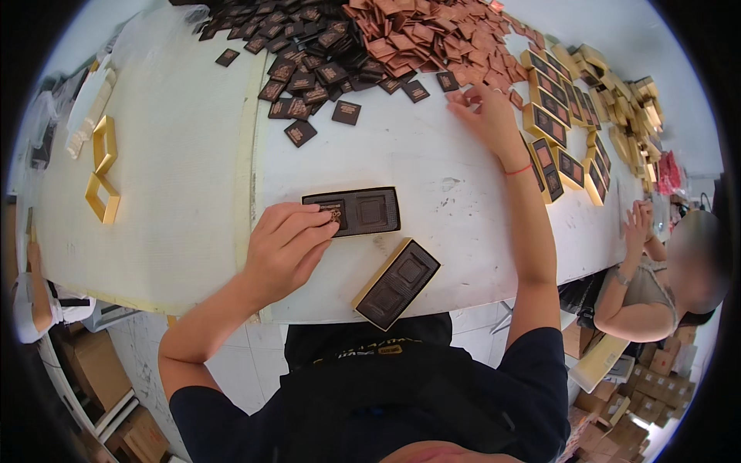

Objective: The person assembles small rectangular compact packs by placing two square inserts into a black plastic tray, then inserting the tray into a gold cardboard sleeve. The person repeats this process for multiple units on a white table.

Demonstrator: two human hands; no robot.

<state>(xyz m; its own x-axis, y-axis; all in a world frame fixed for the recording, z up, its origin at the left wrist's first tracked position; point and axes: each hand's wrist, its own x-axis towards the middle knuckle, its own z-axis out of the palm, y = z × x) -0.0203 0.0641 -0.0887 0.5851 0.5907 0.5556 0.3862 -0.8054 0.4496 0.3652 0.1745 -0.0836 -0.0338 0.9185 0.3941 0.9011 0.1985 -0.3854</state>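
A gold-edged box (382, 229) with a dark two-compartment tray lies in front of me. My left hand (289, 243) has its fingers on a dark flat square packet (333, 210), like a wrapped chocolate, in the left compartment; the right compartment holds no packet. Closer to me a second such box (397, 284) lies slanted at the table edge, its two compartments unfilled. My right hand (488, 119) reaches far forward to the front of the copper packet pile (432, 42). Its fingertips close on a copper-coloured square packet (457, 98), which they partly cover.
Dark packets (309, 69) are heaped left of the copper ones, some loose in front. Filled boxes (549, 100) stand in rows at the right, with stacked gold sleeves (625, 100) behind. Two gold frames (103, 197) stand far left. Another person (641, 285) sits at the right edge.
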